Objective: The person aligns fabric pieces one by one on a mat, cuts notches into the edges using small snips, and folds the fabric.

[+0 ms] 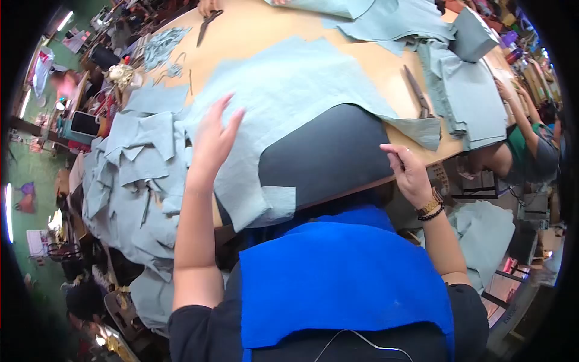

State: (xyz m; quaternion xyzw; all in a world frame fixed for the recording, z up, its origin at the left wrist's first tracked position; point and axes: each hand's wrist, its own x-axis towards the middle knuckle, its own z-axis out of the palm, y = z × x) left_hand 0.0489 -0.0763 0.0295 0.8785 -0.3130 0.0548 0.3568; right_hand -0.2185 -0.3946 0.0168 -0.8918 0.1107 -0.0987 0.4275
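A large piece of pale grey-green fabric [283, 78] lies spread on the table, its curved lower edge beside a dark grey board [329, 157]. Over the left part of this fabric is my left hand [216, 136], fingers apart and slightly blurred, with nothing in it. Whether it touches the cloth I cannot tell. My right hand [411, 174] is at the front edge of the table, right of the dark board. Its fingers are loosely bent, thumb and fingertips a little apart, and no object shows in them. Dark scissors [416, 90] lie on the table beyond it.
Crumpled fabric pieces [136, 145] are heaped at the left edge. A folded fabric stack [470, 96] sits at the right, with a grey-green block [473, 35] above it. Across the table, another person's hand [208, 7] is at scissors [208, 25]. A person [534, 145] is at the right.
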